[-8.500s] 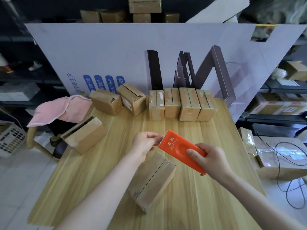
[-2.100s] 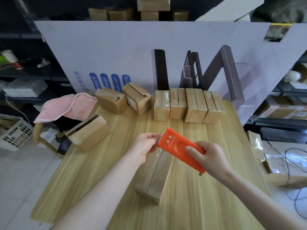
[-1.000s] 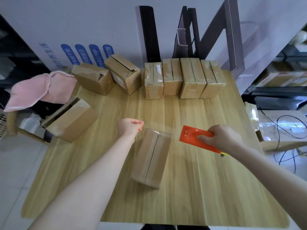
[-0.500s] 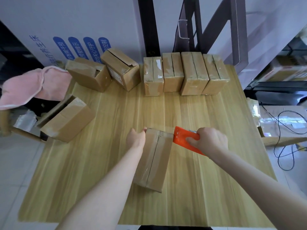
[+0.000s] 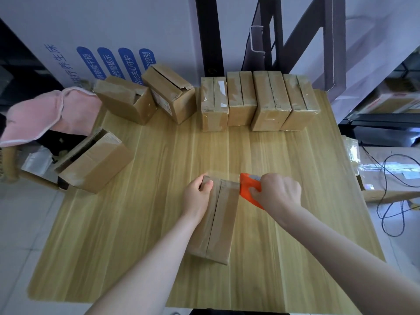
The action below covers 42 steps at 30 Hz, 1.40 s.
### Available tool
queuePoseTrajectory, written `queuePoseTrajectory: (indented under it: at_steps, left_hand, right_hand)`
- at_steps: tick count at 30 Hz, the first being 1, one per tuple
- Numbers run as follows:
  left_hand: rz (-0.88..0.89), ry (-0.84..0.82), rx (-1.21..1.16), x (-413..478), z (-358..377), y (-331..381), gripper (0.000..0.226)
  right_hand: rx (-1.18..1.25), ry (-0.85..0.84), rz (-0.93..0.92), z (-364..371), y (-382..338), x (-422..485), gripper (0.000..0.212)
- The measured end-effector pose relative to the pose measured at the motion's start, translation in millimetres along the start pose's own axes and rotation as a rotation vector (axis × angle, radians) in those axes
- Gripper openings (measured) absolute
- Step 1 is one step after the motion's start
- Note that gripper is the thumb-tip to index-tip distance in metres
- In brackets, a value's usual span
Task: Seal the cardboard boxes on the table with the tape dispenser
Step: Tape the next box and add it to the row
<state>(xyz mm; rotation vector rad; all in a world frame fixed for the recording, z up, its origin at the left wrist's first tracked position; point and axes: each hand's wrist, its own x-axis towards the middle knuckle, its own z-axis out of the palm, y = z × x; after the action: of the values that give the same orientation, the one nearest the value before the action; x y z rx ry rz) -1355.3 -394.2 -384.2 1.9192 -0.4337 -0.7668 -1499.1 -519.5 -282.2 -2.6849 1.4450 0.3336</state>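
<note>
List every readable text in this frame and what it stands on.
"疗养生床": blue, on the white board, start hidden.
"智能干预", "预警提示", "心守护", "控制": blue ovals on that board, partly hidden.
Too small: sticker on tilted open box.
No legible print: tape dispenser, held box.

This looks like a small packing or stockroom. Beyond the hands, taped cardboard boxes point(image 5: 256, 101) stand in a row on a wooden table point(image 5: 159, 223), more cartons point(image 5: 391, 103) sit on dark metal shelving point(image 5: 375, 123) to their right, and a big white printed carton point(image 5: 113, 30) forms the backdrop.
</note>
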Motion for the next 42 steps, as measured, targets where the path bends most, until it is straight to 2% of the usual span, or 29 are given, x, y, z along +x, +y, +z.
queuePoseTrajectory:
  at_steps: [6, 10, 12, 17, 19, 22, 26, 29, 32, 35, 37, 40, 42]
  left_hand:
    - [0.017, 0.059, 0.015, 0.1, 4.0, -0.7, 0.038]
    - [0.009, 0.044, -0.022, -1.4, 3.1, -0.8, 0.036]
    - [-0.008, 0.05, -0.056, -2.2, 3.0, 0.5, 0.033]
    - [-0.138, 0.277, -0.302, -15.1, 9.6, 5.6, 0.014]
    - [-0.153, 0.349, -0.326, -25.2, 11.2, 3.4, 0.008]
    - [-0.148, 0.404, -0.336, -46.0, 15.4, -5.4, 0.016]
    - [-0.265, 0.463, -0.358, -79.3, 28.9, -18.7, 0.032]
    - [-0.323, 0.412, -0.296, -93.3, 31.5, -24.9, 0.038]
    - [-0.253, 0.339, -0.222, -82.5, 15.8, -18.8, 0.029]
    - [-0.033, 0.293, 0.04, -53.9, -6.0, -2.1, 0.045]
    - [0.09, 0.193, 0.222, -34.9, -15.8, 12.9, 0.046]
    - [0.127, -0.016, 0.477, -11.7, -19.1, 27.8, 0.039]
    - [0.118, -0.098, 0.613, -3.1, -18.9, 32.8, 0.031]
  right_hand:
    - [-0.019, 0.004, -0.063, 6.4, 0.1, 5.2, 0.042]
    - [-0.06, -0.068, -0.115, 18.0, -19.5, 8.2, 0.024]
    - [-0.005, -0.098, -0.083, 19.9, -14.7, 10.1, 0.026]
    - [0.121, 0.032, 0.076, 6.0, 25.4, 3.2, 0.041]
    - [0.25, 0.104, 0.128, -2.2, 35.0, -0.5, 0.045]
    - [0.609, 0.196, 0.174, -12.4, 36.9, -9.8, 0.05]
    - [0.995, 0.125, 0.253, 1.0, 23.1, -21.9, 0.054]
    - [1.058, 0.061, 0.3, 16.9, 15.9, -28.7, 0.052]
    - [1.065, 0.064, 0.289, 19.5, 14.5, -28.1, 0.051]
    - [1.069, 0.061, 0.282, 18.7, 14.0, -26.8, 0.05]
    - [1.067, 0.054, 0.279, 18.9, 13.5, -27.6, 0.05]
    - [1.077, 0.048, 0.284, 18.9, 13.6, -27.8, 0.05]
    - [1.077, 0.049, 0.292, 19.0, 13.1, -27.0, 0.049]
